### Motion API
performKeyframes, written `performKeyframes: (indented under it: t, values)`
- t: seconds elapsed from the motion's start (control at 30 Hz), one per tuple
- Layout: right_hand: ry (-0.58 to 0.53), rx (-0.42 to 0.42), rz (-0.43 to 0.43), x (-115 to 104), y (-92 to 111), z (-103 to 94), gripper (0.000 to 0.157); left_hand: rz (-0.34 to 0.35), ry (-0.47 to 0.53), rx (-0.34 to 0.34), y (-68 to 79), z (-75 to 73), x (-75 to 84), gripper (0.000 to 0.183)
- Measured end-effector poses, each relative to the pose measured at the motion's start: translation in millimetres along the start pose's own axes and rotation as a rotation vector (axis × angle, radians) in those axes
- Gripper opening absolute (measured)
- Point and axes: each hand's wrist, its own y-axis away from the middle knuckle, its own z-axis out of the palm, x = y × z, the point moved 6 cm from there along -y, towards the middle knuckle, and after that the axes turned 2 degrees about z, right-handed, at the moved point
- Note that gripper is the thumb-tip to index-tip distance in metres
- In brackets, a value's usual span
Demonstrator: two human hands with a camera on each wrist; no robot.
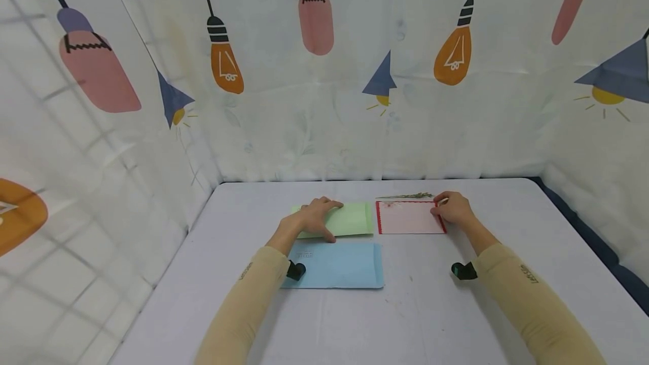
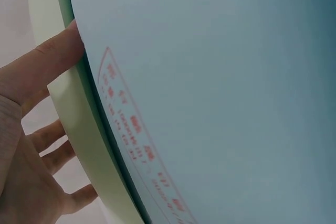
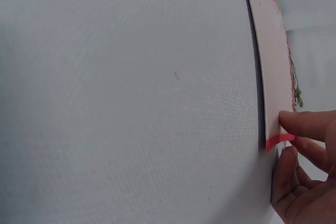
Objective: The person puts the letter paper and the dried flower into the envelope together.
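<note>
My left hand (image 1: 315, 217) spans a pale green envelope (image 1: 355, 219) from above, thumb at its near edge and fingers at its far edge. In the left wrist view the fingertips go out of sight behind the green paper. Just nearer lies a light blue envelope (image 1: 339, 266), with red print (image 2: 147, 150) on it. My right hand (image 1: 455, 208) pinches the right end of a pale pink card (image 1: 408, 217) with red wavy borders. Its thumb (image 3: 304, 123) is on the card's face, the other fingers behind or below.
A dried sprig (image 1: 413, 195) lies just beyond the pink card. All of it is on a white-covered table (image 1: 405, 320). Patterned curtains (image 1: 324, 128) hang behind and at both sides. A small dark camera (image 1: 463, 271) sits at my right wrist, another (image 1: 296, 270) at my left.
</note>
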Motion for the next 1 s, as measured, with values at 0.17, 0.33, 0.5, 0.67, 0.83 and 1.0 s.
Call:
performKeyframes:
  t: [0.17,0.33,0.5,0.67,0.83,1.0]
  values:
    - [-0.008,0.022,-0.005,-1,2,0.7,0.037,0.0,0.004,-0.005,0.2,0.5,0.4,0.094]
    - [-0.021,0.036,-0.018,-1,3,0.7,0.035,0.001,0.004,-0.005,0.4,0.6,0.5,0.094]
    - [-0.03,0.036,-0.023,-1,4,0.1,0.034,0.004,0.003,-0.001,1.0,0.2,0.8,0.094]
    - [-0.044,0.032,-0.029,-2,7,0.7,0.034,0.001,0.006,-0.006,1.2,0.5,0.2,0.094]
    - [-0.079,0.042,-0.051,-5,12,-2.7,0.032,0.007,0.005,0.0,0.9,0.1,0.4,0.094]
    - [-0.131,0.032,-0.073,-6,16,-6.7,0.031,0.009,-0.001,0.002,1.5,-1.2,1.2,0.094]
